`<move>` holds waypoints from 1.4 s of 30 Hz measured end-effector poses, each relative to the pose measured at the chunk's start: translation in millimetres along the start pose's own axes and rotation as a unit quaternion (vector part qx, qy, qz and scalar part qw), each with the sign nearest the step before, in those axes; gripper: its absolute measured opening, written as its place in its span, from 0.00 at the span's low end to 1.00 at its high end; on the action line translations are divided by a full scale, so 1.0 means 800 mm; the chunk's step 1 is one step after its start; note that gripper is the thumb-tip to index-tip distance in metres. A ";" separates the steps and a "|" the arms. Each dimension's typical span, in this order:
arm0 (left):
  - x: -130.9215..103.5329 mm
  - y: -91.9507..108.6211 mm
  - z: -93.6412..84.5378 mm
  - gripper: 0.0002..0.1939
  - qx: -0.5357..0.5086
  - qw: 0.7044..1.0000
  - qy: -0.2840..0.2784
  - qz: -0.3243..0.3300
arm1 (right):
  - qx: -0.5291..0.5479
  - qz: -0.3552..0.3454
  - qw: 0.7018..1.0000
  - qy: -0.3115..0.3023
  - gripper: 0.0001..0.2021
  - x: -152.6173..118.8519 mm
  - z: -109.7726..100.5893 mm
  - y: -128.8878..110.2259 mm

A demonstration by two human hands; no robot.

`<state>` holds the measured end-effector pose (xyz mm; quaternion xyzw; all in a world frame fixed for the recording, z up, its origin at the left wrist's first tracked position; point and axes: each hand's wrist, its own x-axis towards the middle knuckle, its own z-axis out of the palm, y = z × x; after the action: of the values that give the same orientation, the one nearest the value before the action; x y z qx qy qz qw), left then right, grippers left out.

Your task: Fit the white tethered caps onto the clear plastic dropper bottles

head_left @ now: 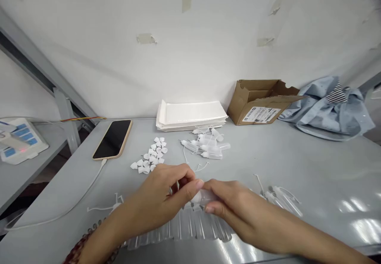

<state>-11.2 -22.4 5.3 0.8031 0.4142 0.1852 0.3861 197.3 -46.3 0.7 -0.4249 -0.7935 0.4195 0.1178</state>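
Note:
In the head view, my right hand (238, 204) is closed around a small translucent squeeze bottle (206, 196), which lies on its side with its white neck toward the left. My left hand (175, 190) pinches thumb and forefinger together just above that neck; whatever sits between the fingertips is hidden. Below both hands, a row of clear bottles (184, 224) lies on the table, partly covered by my left forearm. White cone-shaped caps (153, 155) are heaped beyond my left hand. Several needle-tipped bottles (211, 145) are piled farther back.
A stack of white trays (192, 115) and an open cardboard box (262, 103) stand by the wall. At left lies a phone (113, 139) with its charging cable (86, 194). More bottles with strapped caps (284, 200) lie at right, and a blue plastic bag (327, 109) behind.

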 end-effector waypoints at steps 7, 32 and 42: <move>0.004 -0.002 0.006 0.24 -0.016 0.999 -0.006 -0.042 | -0.224 -0.100 0.963 0.110 0.16 0.008 0.024 0.011; 0.036 -0.107 -0.049 0.14 0.299 0.947 0.113 -0.039 | -0.403 0.089 0.875 0.253 0.16 0.083 -0.076 0.045; 0.044 -0.114 -0.041 0.12 0.299 0.952 0.061 -0.025 | -0.165 0.008 0.985 0.045 0.18 0.064 -0.004 0.011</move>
<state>-58.3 53.9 -45.2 0.8585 0.4931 0.0920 0.1064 173.0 -2.4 -12.4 -0.4630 -0.8425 0.2638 0.0786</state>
